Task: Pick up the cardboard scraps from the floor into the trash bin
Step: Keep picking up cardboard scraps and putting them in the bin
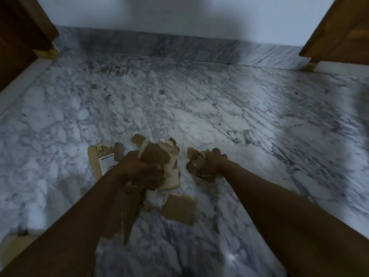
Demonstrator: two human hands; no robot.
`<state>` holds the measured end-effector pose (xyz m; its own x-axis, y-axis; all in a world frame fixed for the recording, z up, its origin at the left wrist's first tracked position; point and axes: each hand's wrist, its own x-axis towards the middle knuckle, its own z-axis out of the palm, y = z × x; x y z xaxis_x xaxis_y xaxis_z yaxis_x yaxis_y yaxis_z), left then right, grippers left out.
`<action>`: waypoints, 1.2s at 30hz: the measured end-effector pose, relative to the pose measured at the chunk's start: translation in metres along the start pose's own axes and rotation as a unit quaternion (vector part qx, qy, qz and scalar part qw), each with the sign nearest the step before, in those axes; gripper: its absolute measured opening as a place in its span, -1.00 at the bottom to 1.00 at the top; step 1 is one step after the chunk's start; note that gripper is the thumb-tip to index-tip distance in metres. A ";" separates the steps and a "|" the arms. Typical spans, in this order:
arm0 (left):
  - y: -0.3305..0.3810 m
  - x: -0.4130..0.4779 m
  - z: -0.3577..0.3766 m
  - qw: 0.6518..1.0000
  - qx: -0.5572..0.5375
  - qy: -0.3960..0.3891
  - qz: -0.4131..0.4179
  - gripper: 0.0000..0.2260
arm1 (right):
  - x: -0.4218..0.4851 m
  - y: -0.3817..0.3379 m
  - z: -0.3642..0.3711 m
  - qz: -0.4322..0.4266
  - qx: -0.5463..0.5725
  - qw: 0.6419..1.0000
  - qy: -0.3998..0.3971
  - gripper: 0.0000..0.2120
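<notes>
A grey-veined marble floor (pixel 219 116) is seen, closed at the far side by a marble skirting (pixel 179 47) under a pale wall (pixel 179 13), with wooden furniture (pixel 24 33) at both sides. Cardboard scraps (pixel 179 208) are spread on the floor near the hands. A bunch of scraps (pixel 157 158) is grasped by the left hand (pixel 137 168), and a smaller bunch (pixel 196 162) by the right hand (pixel 214 162).

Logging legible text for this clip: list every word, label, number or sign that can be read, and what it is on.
Nothing can be read for certain.
White shipping label on the flat cardboard piece left of the left hand: lines of print, too small and blurred.
Dark handling symbols above that label: shapes only, unreadable.
Dark print on a scrap below the left hand: blurred, partly covered.
</notes>
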<state>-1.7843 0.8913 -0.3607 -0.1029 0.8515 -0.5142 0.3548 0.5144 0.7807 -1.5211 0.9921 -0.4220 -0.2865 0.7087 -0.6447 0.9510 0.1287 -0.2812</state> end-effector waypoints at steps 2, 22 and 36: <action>-0.009 -0.004 0.005 1.000 -0.025 0.010 0.012 -0.62 | -0.003 -0.016 0.015 0.064 0.070 0.994 0.057 -0.28; 0.206 -0.017 0.131 0.986 -0.111 -0.079 0.096 -0.71 | -0.193 0.056 -0.109 -0.057 0.607 0.765 0.207 -0.75; 0.446 -0.146 0.386 0.918 -0.004 -0.295 0.263 -0.65 | -0.463 0.297 -0.188 -0.008 0.660 0.599 0.453 -0.46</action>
<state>-1.2518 0.9575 -0.0745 0.6036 0.7799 -0.1656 0.2040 0.0497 0.9777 -1.0843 0.8331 -0.0733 0.4557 0.8772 -0.1513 -0.1420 -0.0962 -0.9852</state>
